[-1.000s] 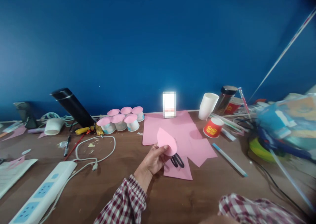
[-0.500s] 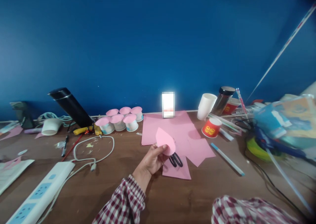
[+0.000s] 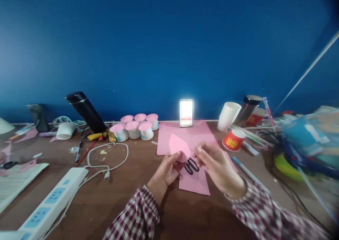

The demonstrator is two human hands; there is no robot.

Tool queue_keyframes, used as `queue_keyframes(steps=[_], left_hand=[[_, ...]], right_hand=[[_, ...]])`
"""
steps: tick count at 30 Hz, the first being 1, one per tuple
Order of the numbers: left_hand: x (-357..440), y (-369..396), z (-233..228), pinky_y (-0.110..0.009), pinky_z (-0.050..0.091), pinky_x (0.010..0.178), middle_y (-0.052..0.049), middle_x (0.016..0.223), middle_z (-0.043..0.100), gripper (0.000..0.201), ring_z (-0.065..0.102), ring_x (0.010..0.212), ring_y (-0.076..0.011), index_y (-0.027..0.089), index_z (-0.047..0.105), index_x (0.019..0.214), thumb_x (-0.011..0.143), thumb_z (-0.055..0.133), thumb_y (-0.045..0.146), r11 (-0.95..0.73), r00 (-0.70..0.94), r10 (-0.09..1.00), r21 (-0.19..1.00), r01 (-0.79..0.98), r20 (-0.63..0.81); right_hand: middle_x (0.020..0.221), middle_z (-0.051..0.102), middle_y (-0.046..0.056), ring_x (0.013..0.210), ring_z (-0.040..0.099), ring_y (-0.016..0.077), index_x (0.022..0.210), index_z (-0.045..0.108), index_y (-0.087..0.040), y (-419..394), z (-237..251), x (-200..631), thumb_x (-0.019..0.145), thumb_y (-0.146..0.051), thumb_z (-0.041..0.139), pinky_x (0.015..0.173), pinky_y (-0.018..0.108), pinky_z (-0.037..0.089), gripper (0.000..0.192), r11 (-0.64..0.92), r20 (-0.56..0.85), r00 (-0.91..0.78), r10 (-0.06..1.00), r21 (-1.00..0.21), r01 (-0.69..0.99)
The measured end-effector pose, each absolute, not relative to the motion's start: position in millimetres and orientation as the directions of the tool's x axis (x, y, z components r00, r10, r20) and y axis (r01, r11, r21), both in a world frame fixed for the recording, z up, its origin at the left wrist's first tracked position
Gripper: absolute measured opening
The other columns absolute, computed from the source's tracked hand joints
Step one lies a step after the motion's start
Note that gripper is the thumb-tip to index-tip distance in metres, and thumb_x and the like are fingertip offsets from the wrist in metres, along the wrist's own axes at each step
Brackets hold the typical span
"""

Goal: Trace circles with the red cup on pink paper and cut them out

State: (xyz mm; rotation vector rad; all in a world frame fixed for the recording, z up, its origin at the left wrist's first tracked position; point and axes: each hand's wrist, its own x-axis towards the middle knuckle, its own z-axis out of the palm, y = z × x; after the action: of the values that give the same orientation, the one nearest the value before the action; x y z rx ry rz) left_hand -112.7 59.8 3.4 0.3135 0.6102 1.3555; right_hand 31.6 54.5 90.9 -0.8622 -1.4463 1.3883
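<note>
My left hand (image 3: 166, 170) pinches a pink paper cutout (image 3: 179, 148), teardrop-shaped, held upright above the wooden desk. My right hand (image 3: 215, 166) hovers just right of it, fingertips near the cutout's lower edge and above black-handled scissors (image 3: 191, 166). I cannot tell whether the right fingers touch the paper or the scissors. The scissors lie on pink paper sheets (image 3: 194, 137) spread across the desk's middle.
Several pink-topped small cups (image 3: 134, 127) stand at the back. A black flask (image 3: 86, 111), white cable (image 3: 108, 159) and power strip (image 3: 50, 204) lie left. A red cup (image 3: 233, 139), white cup (image 3: 228, 115), blue pen (image 3: 249, 174) and a cluttered pile (image 3: 304, 144) are right.
My right hand has come up from the lower right edge and now sits beside the cutout over the scissors. The left hand still holds the cutout; the view shifted slightly.
</note>
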Motion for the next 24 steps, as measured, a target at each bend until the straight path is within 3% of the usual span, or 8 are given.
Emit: queue_keyframes(steps=[2, 5, 9, 15, 24], left_hand=[[-112.4, 62.1, 2.4, -0.017, 0.051, 0.063, -0.001, 0.073, 0.069, 0.018, 0.064, 0.066, -0.0096, 0.012, 0.064, 0.081, 0.065, 0.073, 0.014, 0.163, 0.062, 0.977, 0.524, -0.836, -0.205], [-112.2, 63.6, 1.3, -0.018, 0.052, 0.064, -0.002, 0.073, 0.069, 0.017, 0.064, 0.066, -0.0104, 0.011, 0.064, 0.080, 0.065, 0.073, 0.013, 0.151, 0.055, 0.979, 0.515, -0.844, -0.197], [-113.1, 63.4, -0.5, -0.021, 0.053, 0.067, -0.004, 0.075, 0.070, 0.016, 0.064, 0.067, -0.0114, 0.010, 0.065, 0.082, 0.067, 0.071, 0.014, 0.155, 0.075, 0.982, 0.511, -0.846, -0.174], [-113.9, 63.8, 0.3, -0.019, 0.052, 0.066, -0.003, 0.073, 0.070, 0.008, 0.064, 0.067, -0.0102, 0.010, 0.065, 0.077, 0.070, 0.069, 0.011, 0.157, 0.067, 0.977, 0.470, -0.868, -0.203], [-113.9, 61.9, 1.0, -0.022, 0.051, 0.067, -0.004, 0.075, 0.069, 0.011, 0.064, 0.066, -0.0118, 0.011, 0.065, 0.080, 0.072, 0.068, 0.017, 0.201, 0.115, 0.975, 0.540, -0.818, -0.190]], right_hand=[[0.067, 0.056, 0.000, 0.058, 0.052, 0.0116, 0.077, 0.055, -0.018, 75.2, 68.1, 38.0, 0.082, -0.043, 0.057, 0.055, 0.025, 0.044, 0.025, 0.159, 0.155, -0.249, 0.956, -0.987, -0.003], [0.076, 0.060, 0.002, 0.066, 0.055, 0.0144, 0.084, 0.057, -0.018, 87.0, 46.3, 42.6, 0.084, -0.041, 0.054, 0.060, 0.027, 0.046, 0.024, 0.227, 0.191, -0.274, 0.943, -0.968, 0.106], [0.075, 0.060, 0.001, 0.069, 0.054, 0.0149, 0.087, 0.058, -0.018, 81.6, 38.3, 40.8, 0.087, -0.039, 0.050, 0.062, 0.026, 0.045, 0.022, 0.221, 0.131, -0.434, 0.891, -0.962, 0.163], [0.079, 0.059, 0.002, 0.074, 0.055, 0.0157, 0.089, 0.057, -0.019, 78.6, 32.2, 44.8, 0.090, -0.039, 0.044, 0.067, 0.028, 0.046, 0.024, 0.115, 0.038, -0.463, 0.886, -0.983, 0.140], [0.086, 0.061, 0.004, 0.081, 0.058, 0.0171, 0.098, 0.055, -0.018, 76.5, 27.1, 42.2, 0.084, -0.037, 0.057, 0.071, 0.030, 0.048, 0.023, -0.007, 0.004, -0.602, 0.798, -1.000, -0.016]])
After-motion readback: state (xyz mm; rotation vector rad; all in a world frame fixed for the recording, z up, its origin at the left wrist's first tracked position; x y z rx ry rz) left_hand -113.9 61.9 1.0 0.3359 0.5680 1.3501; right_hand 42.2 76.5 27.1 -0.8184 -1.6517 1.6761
